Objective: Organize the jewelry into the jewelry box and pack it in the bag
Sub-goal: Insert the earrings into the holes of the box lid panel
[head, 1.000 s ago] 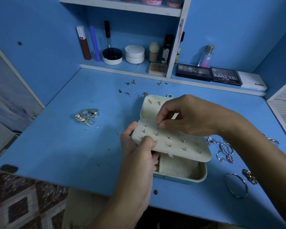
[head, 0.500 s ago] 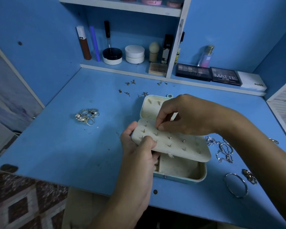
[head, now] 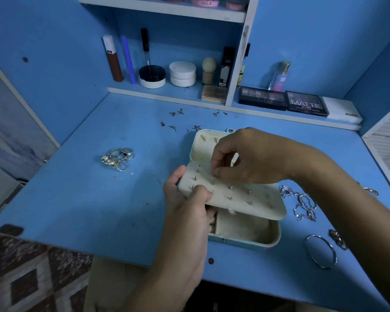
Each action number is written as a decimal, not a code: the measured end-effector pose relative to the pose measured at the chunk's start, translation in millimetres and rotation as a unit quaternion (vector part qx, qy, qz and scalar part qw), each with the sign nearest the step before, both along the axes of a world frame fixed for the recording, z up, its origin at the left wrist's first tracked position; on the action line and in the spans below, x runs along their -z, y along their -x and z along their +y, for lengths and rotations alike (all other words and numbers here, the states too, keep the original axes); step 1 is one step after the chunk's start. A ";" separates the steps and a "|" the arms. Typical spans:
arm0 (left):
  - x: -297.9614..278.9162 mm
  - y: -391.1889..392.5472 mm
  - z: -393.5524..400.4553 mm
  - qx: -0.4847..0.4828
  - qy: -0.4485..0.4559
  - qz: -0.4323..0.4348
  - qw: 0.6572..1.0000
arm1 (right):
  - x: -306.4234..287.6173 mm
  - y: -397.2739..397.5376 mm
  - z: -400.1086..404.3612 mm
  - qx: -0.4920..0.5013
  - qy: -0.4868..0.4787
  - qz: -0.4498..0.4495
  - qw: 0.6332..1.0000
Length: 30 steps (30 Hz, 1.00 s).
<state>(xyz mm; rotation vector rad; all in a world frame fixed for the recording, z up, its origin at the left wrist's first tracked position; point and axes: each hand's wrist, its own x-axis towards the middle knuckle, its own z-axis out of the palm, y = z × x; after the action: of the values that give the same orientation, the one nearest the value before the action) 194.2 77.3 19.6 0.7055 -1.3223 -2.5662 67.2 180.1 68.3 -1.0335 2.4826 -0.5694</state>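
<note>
The open box (head: pixel 243 235) is seen on the blue desk (head: pixel 77 199), its cream panel (head: pixel 239 194) lifted above the tray. The panel's left end is gripped by the left hand (head: pixel 187 212), thumb on top. The right hand (head: pixel 252 161) is curled over the panel, fingertips (head: pixel 215 173) pinched together at a stud. Rings (head: pixel 117 157) lie left, loose earrings (head: pixel 180 122) behind, chains (head: pixel 302 203) and a bangle (head: pixel 321 251) right.

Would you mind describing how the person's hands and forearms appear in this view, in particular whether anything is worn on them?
Both are bare. The left hand and its forearm show no glove, ring, watch or sleeve. The right hand and forearm are likewise uncovered up to the frame edge, with no bracelet on the wrist. Nails look short and unpainted, though the dim light makes fine detail hard to tell.
</note>
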 end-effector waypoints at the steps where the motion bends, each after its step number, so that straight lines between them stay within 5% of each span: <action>1: 0.1 0.2 0.2 0.000 -0.001 0.001 1.000 | 0.3 -0.3 -0.5 0.001 -0.002 0.001 1.000; 15: 0.9 0.1 -0.6 0.002 -0.014 -0.001 1.000 | 2.3 -2.4 2.1 0.005 -0.006 0.007 1.000; 30: -22.0 13.3 -8.8 0.054 -0.025 0.055 0.997 | -9.8 -7.3 59.2 0.099 0.230 -0.004 0.968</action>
<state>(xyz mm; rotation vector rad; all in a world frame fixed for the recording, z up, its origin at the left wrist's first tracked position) 180.9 68.5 41.6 0.5037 -1.3008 -2.6880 74.5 239.3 78.1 -0.9346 2.5202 -1.2553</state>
